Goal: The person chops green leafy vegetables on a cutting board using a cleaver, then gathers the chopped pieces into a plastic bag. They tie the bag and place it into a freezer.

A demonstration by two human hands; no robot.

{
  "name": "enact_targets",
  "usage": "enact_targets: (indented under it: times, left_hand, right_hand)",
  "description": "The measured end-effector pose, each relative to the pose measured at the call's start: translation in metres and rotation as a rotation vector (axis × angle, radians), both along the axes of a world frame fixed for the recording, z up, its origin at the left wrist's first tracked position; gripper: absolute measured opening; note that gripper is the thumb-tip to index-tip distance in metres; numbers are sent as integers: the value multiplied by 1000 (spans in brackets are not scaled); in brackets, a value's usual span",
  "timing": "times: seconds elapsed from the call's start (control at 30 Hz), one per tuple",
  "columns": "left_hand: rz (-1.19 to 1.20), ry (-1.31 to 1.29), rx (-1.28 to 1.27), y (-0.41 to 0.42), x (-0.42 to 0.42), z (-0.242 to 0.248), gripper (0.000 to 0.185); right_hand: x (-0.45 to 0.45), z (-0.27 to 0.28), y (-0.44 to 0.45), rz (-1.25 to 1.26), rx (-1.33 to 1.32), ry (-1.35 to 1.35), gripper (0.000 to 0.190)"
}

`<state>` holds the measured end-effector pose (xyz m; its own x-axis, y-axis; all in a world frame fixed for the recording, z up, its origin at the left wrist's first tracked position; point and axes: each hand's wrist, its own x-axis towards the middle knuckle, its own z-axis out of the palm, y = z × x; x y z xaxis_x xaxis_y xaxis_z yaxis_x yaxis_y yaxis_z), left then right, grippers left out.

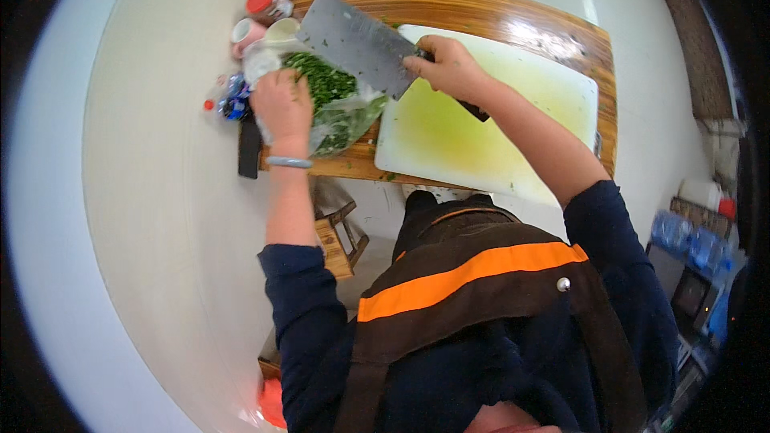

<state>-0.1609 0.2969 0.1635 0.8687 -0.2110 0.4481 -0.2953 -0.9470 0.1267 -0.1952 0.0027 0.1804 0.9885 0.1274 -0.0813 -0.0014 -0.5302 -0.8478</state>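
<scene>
My right hand (448,69) grips the dark handle of a cleaver (358,42), whose broad blade is tilted above the table and dotted with green bits. Beneath the blade's left part lies a clear plastic bag (355,114) holding chopped green herbs (325,81). My left hand (281,102) is at the bag's left side, over its rim; its fingertips are partly hidden, and whether they pinch the plastic is unclear. To the right, a white cutting board (487,126) with a yellow-green stain lies under my right forearm.
A wooden table (469,3) carries it all. At its left end are a red-lidded jar (269,5), a pink mug (246,35), a pale cup (283,30), a plastic bottle (231,96) and a black flat object (249,149). A wooden stool (337,246) stands below.
</scene>
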Motion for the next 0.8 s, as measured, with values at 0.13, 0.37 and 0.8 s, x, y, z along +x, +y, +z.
enact_targets:
  times: [0.13, 0.37, 0.8]
  left_hand:
    - [81, -125, 161, 3, -13, -10, 29]
    - [-322, -6, -408, -63, -80, -41, 17]
    - [-345, -298, -483, -133, -61, 30, 13]
  right_hand:
    - [-32, -23, -99, -229, 68, 87, 34]
    - [-214, -98, -252, -872, -92, 330, 37]
    - [-228, -176, -244, -683, 112, 312, 24]
